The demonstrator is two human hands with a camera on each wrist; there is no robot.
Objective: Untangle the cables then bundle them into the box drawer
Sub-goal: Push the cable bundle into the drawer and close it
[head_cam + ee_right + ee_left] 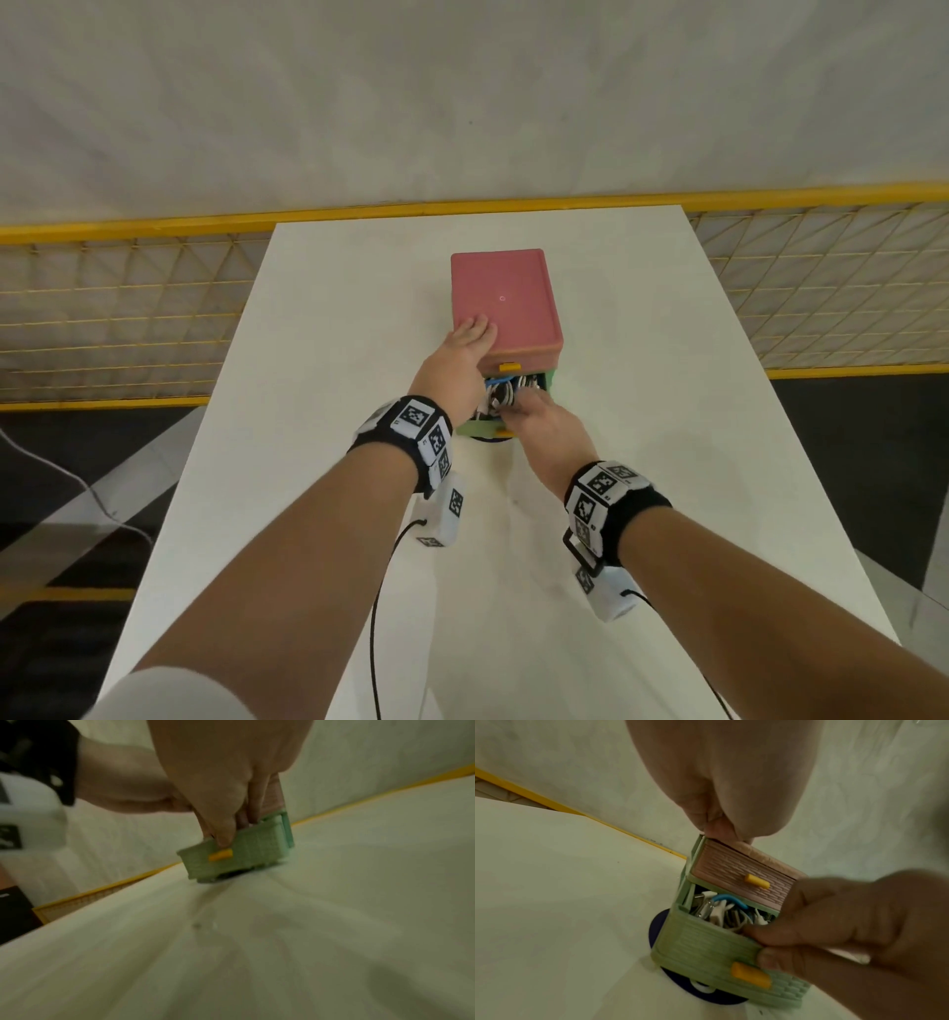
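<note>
Seen from above: small two-drawer box with a pink top, standing near the middle of a white table. Green lower drawer pulled out toward the viewer, filled with a jumble of white cables and one blue cable. Pink upper drawer closed above it, with a yellow handle.

Left hand laid flat on the near left corner of the box top, fingers straight, steadying the box and grasping nothing. Right hand at the front of the green drawer, thumb on the outside of the drawer front just above its yellow handle, fingers curled over the rim into the cables; gripping the drawer front.

Judged step: tucking the last loops down and closing the drawer. Best done by pressing every loop below the rim first, especially the blue cable arching up close under the pink drawer, then pushing straight back at the front's centre while holding the box top down. Risk of a raised loop catching under the pink drawer and jamming.

Cables entirely inside the green drawer, directly under the right fingers, just in front of and below the left hand. Dark blue disc partly visible under the box front.
</note>
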